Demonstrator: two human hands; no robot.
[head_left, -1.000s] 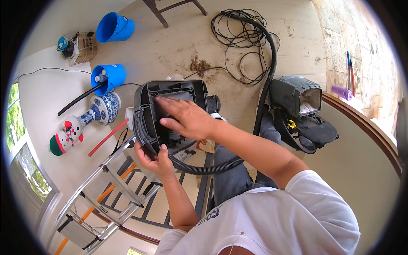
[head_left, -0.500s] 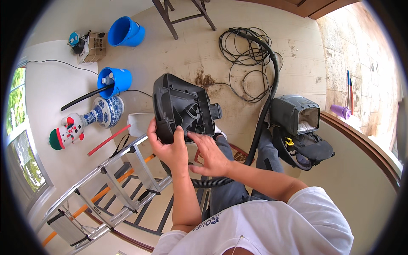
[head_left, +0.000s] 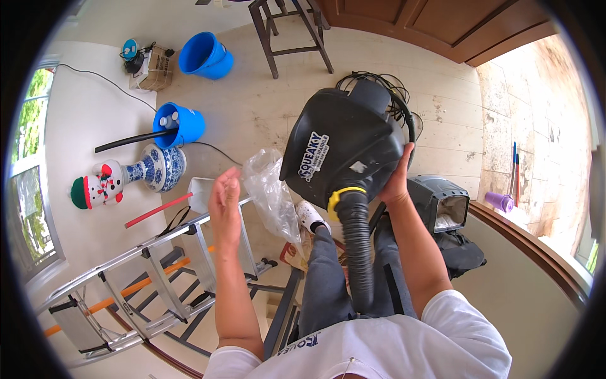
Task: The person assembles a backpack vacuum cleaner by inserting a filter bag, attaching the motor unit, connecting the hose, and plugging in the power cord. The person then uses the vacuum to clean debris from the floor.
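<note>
The black vacuum cleaner lid [head_left: 341,142] is up in front of me, its outer side showing, with a white label on it. A ribbed black hose [head_left: 356,252] joins it at a yellow collar [head_left: 341,196] and hangs toward my lap. My right hand [head_left: 398,180] is closed on the lid's right edge, fingers partly hidden behind it. My left hand [head_left: 225,199] is raised at the left, off the lid, with its fingers loosely extended and nothing visible in it. Close beside it is a clear plastic bag [head_left: 270,189]; whether they touch, I cannot tell.
An aluminium ladder [head_left: 167,287] lies at the lower left. Blue buckets [head_left: 205,57], a blue-and-white vase [head_left: 164,167] and a snowman doll [head_left: 101,189] are further left. The grey vacuum body [head_left: 435,202] stands right of my legs. Coiled cable [head_left: 407,104] and a wooden stool [head_left: 290,47] lie beyond.
The lid has turned from its hollow inside to its outer side and moved right. My left hand has let go and moved left; my right hand now grips the right edge. The plastic bag has come into view.
</note>
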